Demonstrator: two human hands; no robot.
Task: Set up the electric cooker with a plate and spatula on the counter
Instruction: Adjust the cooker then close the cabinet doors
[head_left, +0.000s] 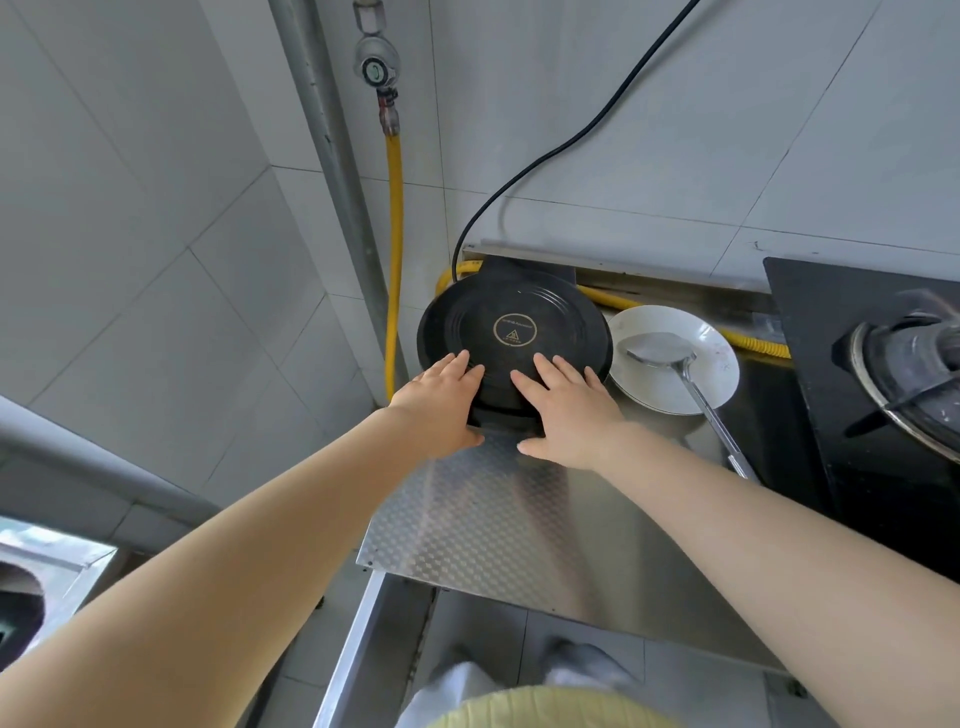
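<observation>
The round black electric cooker (514, 322) sits shut at the back left of the steel counter (493, 519), against the wall. My left hand (441, 405) and my right hand (566, 410) grip its near edge on either side of the front handle, fingers flat on the lid and thumbs at the front. To the right, touching the cooker's rim, is a white plate (717, 364). A metal spatula (657, 349) lies with its blade in the plate and its handle pointing toward the counter's near right.
A black power cord (597, 124) runs from the cooker's back up the tiled wall. A yellow gas hose (395, 208) hangs in the corner and passes behind the cooker and plate. A black gas stove (810, 415) with a burner (914, 374) fills the right.
</observation>
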